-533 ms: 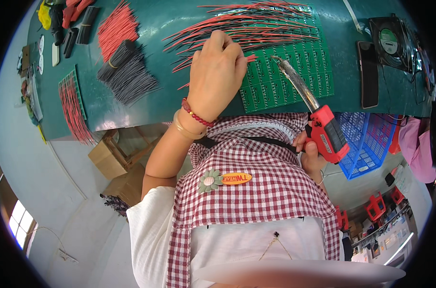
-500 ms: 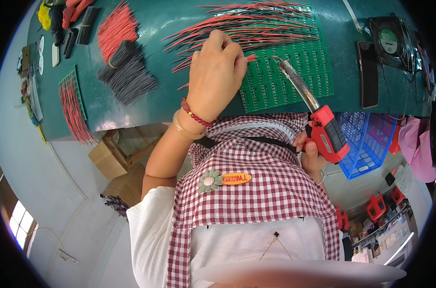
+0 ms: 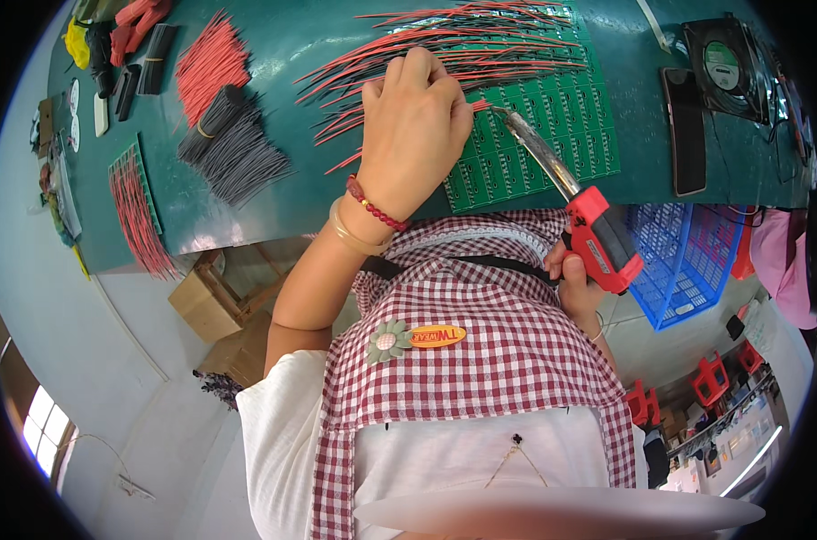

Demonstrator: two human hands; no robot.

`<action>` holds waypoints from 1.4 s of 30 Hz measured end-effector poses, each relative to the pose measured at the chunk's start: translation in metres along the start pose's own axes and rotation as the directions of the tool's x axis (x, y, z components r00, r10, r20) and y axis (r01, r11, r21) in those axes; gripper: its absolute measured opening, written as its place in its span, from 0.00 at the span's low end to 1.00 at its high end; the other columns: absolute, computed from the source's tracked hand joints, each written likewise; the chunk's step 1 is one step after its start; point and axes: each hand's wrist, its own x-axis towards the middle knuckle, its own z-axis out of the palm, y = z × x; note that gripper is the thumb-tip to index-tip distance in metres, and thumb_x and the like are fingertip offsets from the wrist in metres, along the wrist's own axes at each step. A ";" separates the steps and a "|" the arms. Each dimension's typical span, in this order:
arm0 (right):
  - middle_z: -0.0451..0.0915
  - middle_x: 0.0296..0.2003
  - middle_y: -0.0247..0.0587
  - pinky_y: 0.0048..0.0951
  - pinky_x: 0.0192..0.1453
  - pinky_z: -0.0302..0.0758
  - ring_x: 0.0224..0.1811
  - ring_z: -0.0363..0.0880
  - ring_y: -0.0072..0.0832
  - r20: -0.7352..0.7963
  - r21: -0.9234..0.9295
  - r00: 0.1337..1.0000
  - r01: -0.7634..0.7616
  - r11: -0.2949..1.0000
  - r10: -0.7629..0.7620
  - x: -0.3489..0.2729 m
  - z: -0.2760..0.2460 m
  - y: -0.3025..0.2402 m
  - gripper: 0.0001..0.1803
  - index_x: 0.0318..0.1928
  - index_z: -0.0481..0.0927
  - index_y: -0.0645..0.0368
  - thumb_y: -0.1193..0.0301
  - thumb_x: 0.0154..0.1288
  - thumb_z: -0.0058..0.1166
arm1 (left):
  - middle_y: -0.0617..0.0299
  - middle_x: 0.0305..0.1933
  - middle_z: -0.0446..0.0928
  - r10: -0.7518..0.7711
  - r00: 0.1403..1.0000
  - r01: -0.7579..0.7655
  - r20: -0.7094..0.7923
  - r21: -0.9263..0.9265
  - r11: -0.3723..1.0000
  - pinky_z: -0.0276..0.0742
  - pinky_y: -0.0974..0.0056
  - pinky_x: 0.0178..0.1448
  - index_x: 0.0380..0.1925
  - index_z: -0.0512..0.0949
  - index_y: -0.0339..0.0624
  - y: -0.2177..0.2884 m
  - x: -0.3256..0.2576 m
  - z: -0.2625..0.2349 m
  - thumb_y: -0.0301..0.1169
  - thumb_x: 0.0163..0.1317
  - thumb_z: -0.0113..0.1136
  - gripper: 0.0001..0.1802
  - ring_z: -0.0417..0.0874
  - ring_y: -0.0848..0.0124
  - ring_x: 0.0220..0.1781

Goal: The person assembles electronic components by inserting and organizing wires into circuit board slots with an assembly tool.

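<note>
My left hand [image 3: 415,126] is closed in a pinch over the left edge of a green circuit board panel [image 3: 539,171]. A short red wire end [image 3: 480,105] sticks out of its fingertips toward the board. My right hand [image 3: 574,281] is wrapped round the red and black handle of a soldering gun [image 3: 605,241]. Its metal tip points up and left and meets the wire end, or nearly so; I cannot tell contact. Rows of red and black wires [image 3: 462,40] lie over the panel's far part, their loose ends reaching left past my left hand.
Bundles of red wires [image 3: 212,67] and black wires [image 3: 237,148] lie to the left, beside a smaller wired board [image 3: 139,184]. A phone [image 3: 684,130] and a small fan [image 3: 725,70] are on the right. A blue plastic basket [image 3: 674,270] stands below the table edge.
The soldering gun has moved left, bringing its tip from a gap away up to the red wire end. My left hand has shifted slightly right relative to the board, still pinching.
</note>
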 end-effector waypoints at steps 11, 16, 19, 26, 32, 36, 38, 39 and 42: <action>0.70 0.22 0.39 0.22 0.25 0.66 0.20 0.66 0.21 0.022 -0.063 1.000 0.005 0.998 -0.004 0.000 0.002 -0.005 0.20 0.44 0.69 0.69 0.61 0.64 0.50 | 0.61 0.34 0.68 -0.005 1.000 0.005 0.017 0.011 1.000 0.60 0.59 0.40 0.21 0.77 0.38 0.000 0.001 -0.001 0.28 0.48 0.60 0.05 0.69 0.65 0.39; 0.71 0.23 0.40 0.25 0.26 0.67 0.19 0.65 0.22 -0.025 -0.003 0.998 0.057 0.998 -0.057 -0.001 0.002 -0.006 0.25 0.53 0.65 0.70 0.62 0.63 0.51 | 0.62 0.35 0.69 0.003 1.000 -0.004 0.017 0.034 0.999 0.60 0.60 0.37 0.21 0.75 0.39 0.000 0.001 -0.003 0.28 0.48 0.61 0.06 0.71 0.64 0.39; 0.71 0.24 0.40 0.25 0.26 0.68 0.19 0.65 0.22 -0.020 -0.012 0.998 0.051 0.999 -0.051 0.000 0.000 -0.007 0.26 0.55 0.64 0.69 0.62 0.64 0.51 | 0.62 0.35 0.69 0.000 1.000 0.000 0.017 0.040 0.999 0.60 0.60 0.37 0.22 0.75 0.40 0.000 0.001 -0.003 0.28 0.48 0.60 0.05 0.71 0.64 0.40; 0.71 0.23 0.39 0.25 0.26 0.67 0.19 0.65 0.22 -0.027 -0.005 0.996 0.084 0.996 -0.084 0.001 -0.005 -0.003 0.24 0.55 0.65 0.68 0.64 0.64 0.49 | 0.63 0.32 0.68 0.035 0.999 -0.035 -0.013 -0.015 0.999 0.58 0.60 0.38 0.21 0.76 0.42 0.006 0.008 -0.006 0.28 0.48 0.59 0.03 0.69 0.66 0.38; 0.71 0.23 0.39 0.24 0.25 0.67 0.19 0.65 0.22 -0.010 -0.033 0.998 0.057 0.998 -0.058 0.001 -0.005 -0.001 0.23 0.54 0.65 0.68 0.64 0.65 0.48 | 0.64 0.34 0.68 0.055 0.997 -0.057 0.055 0.035 0.998 0.59 0.60 0.39 0.23 0.76 0.42 0.005 0.011 0.001 0.30 0.49 0.60 0.04 0.71 0.66 0.40; 0.71 0.23 0.39 0.23 0.25 0.66 0.19 0.65 0.21 -0.004 -0.040 0.999 0.053 0.998 -0.054 0.001 -0.004 -0.001 0.21 0.52 0.65 0.68 0.65 0.65 0.48 | 0.64 0.33 0.68 0.043 0.996 -0.046 0.072 0.043 0.998 0.59 0.60 0.38 0.22 0.76 0.42 0.005 0.011 0.000 0.29 0.49 0.60 0.04 0.71 0.66 0.40; 0.70 0.23 0.38 0.22 0.24 0.66 0.19 0.65 0.21 -0.024 -0.040 0.999 0.040 0.998 -0.041 0.002 -0.002 -0.003 0.21 0.51 0.65 0.68 0.65 0.65 0.48 | 0.64 0.33 0.68 0.042 0.996 -0.046 0.076 0.043 0.998 0.59 0.60 0.38 0.22 0.76 0.42 0.005 0.012 0.000 0.29 0.48 0.60 0.04 0.70 0.66 0.39; 0.70 0.23 0.38 0.22 0.24 0.66 0.19 0.65 0.21 -0.025 -0.040 0.999 0.040 0.998 -0.041 0.002 -0.004 -0.001 0.21 0.51 0.65 0.68 0.65 0.65 0.48 | 0.64 0.33 0.68 0.044 0.996 -0.047 0.075 0.046 0.998 0.59 0.60 0.38 0.22 0.76 0.42 0.005 0.012 0.000 0.29 0.48 0.61 0.04 0.70 0.66 0.39; 0.70 0.22 0.38 0.22 0.24 0.66 0.19 0.65 0.20 0.056 -0.117 0.998 0.019 0.993 -0.012 0.003 -0.008 0.001 0.21 0.50 0.66 0.68 0.64 0.65 0.48 | 0.64 0.33 0.68 0.043 0.996 -0.047 0.073 0.052 0.998 0.59 0.60 0.37 0.22 0.76 0.42 0.005 0.012 0.000 0.29 0.48 0.60 0.04 0.70 0.66 0.39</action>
